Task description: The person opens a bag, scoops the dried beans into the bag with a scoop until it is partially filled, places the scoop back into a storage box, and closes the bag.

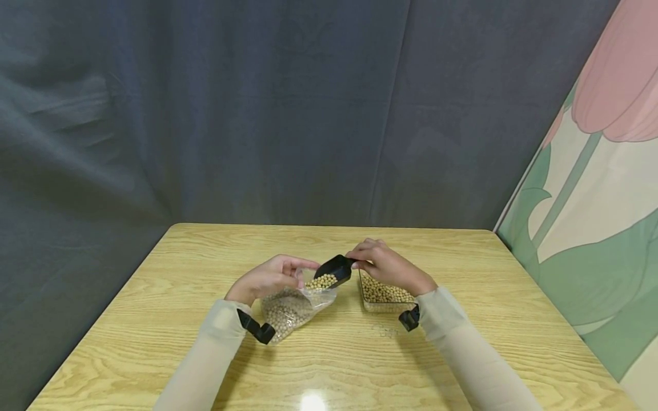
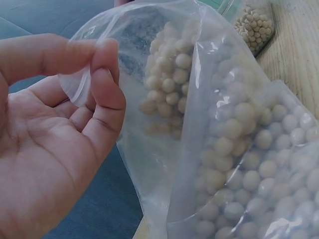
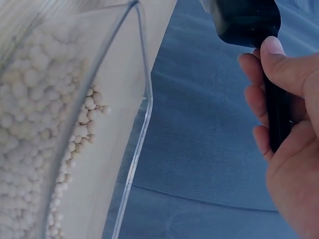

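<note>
A clear plastic zip bag (image 1: 289, 311) of round pale soybeans lies on the table, its mouth held up by my left hand (image 1: 269, 278). In the left wrist view the thumb and fingers of that hand (image 2: 65, 114) pinch the bag's zip edge. My right hand (image 1: 388, 265) grips the handle of a black scoop (image 1: 339, 268), tilted down toward the bag's mouth. Loose soybeans (image 1: 323, 281) lie at the scoop's front end, within the opening. The right wrist view shows fingers and thumb wrapped round the scoop handle (image 3: 276, 112).
A clear rectangular container (image 1: 366, 307) of soybeans stands under my right forearm, to the right of the bag. The wood-grain table (image 1: 329, 365) ends at a dark curtain (image 1: 308, 114). A flower-patterned hanging (image 1: 606, 240) borders the right side.
</note>
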`<action>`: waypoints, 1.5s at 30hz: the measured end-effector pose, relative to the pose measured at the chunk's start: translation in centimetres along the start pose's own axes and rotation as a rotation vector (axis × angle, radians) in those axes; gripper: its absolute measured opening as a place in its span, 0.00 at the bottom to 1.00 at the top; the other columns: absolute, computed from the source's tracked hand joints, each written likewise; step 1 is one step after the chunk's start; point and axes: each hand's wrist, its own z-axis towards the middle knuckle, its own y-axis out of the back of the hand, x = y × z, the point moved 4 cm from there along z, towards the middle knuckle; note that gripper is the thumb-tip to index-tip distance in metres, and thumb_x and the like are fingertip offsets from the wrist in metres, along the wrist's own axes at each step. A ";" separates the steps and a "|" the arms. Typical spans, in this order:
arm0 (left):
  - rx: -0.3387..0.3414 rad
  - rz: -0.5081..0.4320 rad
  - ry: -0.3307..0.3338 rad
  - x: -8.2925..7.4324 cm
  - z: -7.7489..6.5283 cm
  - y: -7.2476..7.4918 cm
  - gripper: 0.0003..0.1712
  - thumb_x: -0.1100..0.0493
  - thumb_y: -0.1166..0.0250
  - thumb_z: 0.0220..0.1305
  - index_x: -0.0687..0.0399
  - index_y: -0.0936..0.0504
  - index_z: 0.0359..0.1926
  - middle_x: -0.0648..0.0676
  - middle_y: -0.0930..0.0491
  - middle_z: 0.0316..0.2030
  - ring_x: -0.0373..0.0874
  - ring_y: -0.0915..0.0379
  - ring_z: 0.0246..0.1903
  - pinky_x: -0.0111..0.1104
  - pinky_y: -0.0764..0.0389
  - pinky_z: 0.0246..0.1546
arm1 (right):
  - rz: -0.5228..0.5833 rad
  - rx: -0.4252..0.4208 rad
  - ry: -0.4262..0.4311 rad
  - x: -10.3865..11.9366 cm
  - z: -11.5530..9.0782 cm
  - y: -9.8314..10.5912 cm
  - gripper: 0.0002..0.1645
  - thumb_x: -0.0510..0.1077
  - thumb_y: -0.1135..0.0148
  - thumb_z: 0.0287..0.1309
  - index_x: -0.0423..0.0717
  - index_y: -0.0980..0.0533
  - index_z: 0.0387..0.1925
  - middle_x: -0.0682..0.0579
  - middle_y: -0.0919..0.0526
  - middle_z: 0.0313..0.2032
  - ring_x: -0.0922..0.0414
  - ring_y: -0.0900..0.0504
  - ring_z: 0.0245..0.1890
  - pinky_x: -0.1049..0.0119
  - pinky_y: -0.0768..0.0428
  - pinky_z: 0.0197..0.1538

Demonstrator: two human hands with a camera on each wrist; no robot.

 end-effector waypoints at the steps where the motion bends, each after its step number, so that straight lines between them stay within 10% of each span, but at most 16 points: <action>1: -0.001 -0.001 0.001 0.0 0.0 0.0 0.33 0.76 0.46 0.59 0.76 0.40 0.67 0.46 0.20 0.23 0.37 0.23 0.28 0.31 0.21 0.46 | -0.009 -0.003 0.009 0.1 0.0 0.1 0.18 0.40 0.41 0.62 0.42 0.20 0.53 0.51 0.16 0.44 0.54 0.22 0.45 0.52 0.29 0.52; 45: 0.012 -0.003 -0.022 -0.3 -0.3 0.8 0.32 0.76 0.47 0.58 0.81 0.40 0.65 0.45 0.20 0.24 0.35 0.24 0.29 0.29 0.20 0.40 | -0.140 -0.088 0.125 1.7 0.6 2.9 0.16 0.35 0.35 0.55 0.40 0.18 0.48 0.50 0.15 0.41 0.54 0.20 0.43 0.54 0.28 0.51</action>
